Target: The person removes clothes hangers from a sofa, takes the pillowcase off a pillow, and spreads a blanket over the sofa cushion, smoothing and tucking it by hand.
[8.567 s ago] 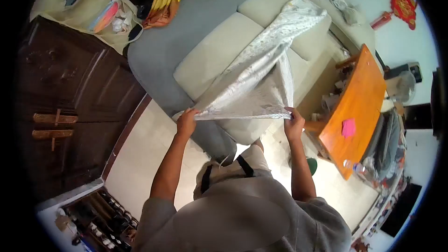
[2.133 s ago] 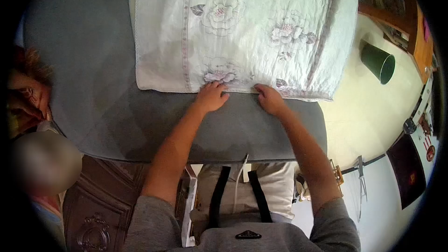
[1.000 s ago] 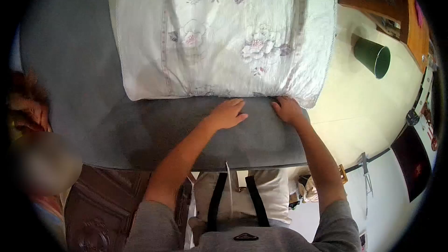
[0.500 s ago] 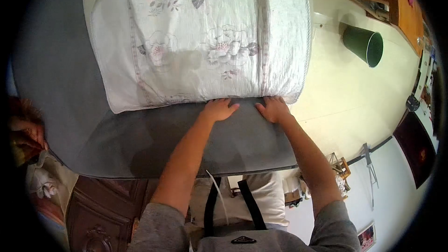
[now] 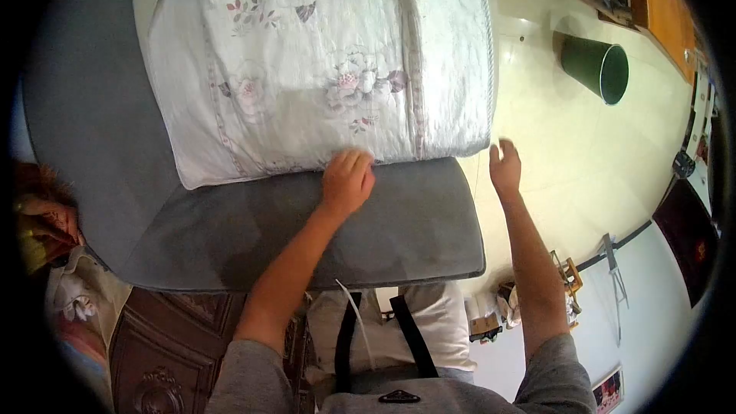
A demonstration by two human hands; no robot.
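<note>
A white quilted sofa cover (image 5: pixel 284 54) with printed flowers and piped edges lies over a grey sofa seat (image 5: pixel 383 238). My left hand (image 5: pixel 349 180) rests at the cover's near edge, its fingers bent and held together there; the fingertips are partly hidden. Beyond the cover's near right corner, my right hand (image 5: pixel 506 169) hangs over the floor. Its thumb and fingers stand apart with nothing between them, close to the corner but not visibly on it. A strip of grey upholstery shows between the cover and my body.
A dark green bin (image 5: pixel 590 69) stands on the pale floor (image 5: pixel 537 107) at right, near a wooden furniture piece (image 5: pixel 644 0). Grey sofa back (image 5: pixel 84 107) rises at left. Dark carved wood (image 5: pixel 169 353) and a cloth bag (image 5: pixel 80 299) are at lower left.
My right hand has left the cover's edge and moved right, past the corner. My left hand has shifted slightly left, with its fingers more bent. The cover's right corner now looks tucked down.
</note>
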